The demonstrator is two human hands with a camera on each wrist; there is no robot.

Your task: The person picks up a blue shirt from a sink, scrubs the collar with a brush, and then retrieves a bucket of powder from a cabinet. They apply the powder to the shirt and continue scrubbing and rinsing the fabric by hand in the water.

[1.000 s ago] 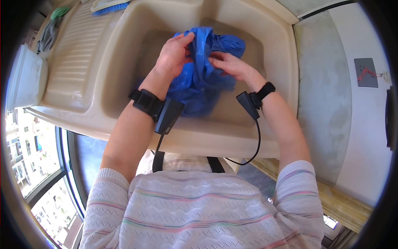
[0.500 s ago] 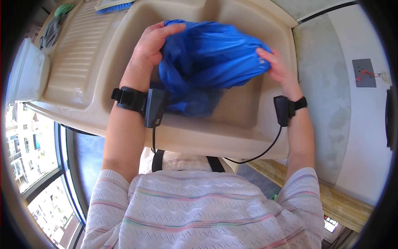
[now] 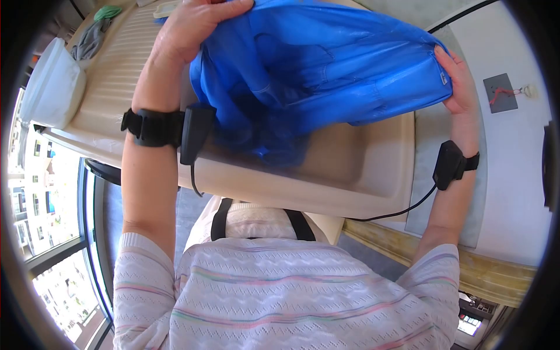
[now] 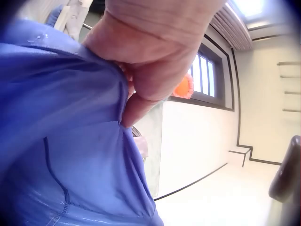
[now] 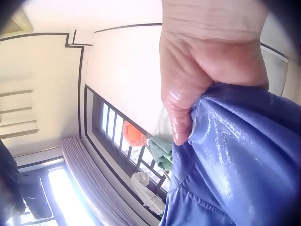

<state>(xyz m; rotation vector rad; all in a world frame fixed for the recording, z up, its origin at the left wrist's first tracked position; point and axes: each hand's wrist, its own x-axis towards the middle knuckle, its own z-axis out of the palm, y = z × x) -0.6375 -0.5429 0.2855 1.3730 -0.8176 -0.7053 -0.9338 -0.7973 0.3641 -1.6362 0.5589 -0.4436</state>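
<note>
A wet blue garment (image 3: 338,58) with seams and a small white tag is stretched wide between both hands above the sink (image 3: 385,169). At its upper left edge the left hand (image 3: 188,26) grips the cloth, thumb lying along the rim. The right hand (image 3: 461,81) pinches the opposite corner beside the tag. In the left wrist view the left hand (image 4: 146,52) has the fabric's edge between thumb and fingers. Water glistens on the cloth under the right hand (image 5: 211,70) in the right wrist view. The garment's lower folds hang down into the sink.
Left of the sink is a ribbed draining board (image 3: 125,76). A white plastic tub (image 3: 55,87) stands at its outer edge, with grey and green cloths (image 3: 96,35) behind. A wall socket (image 3: 500,93) with a red cord is on the right.
From bunched in the sink, the blue garment has been lifted and spread out. Both hands have moved apart, the right one far to the right, the left one up and left.
</note>
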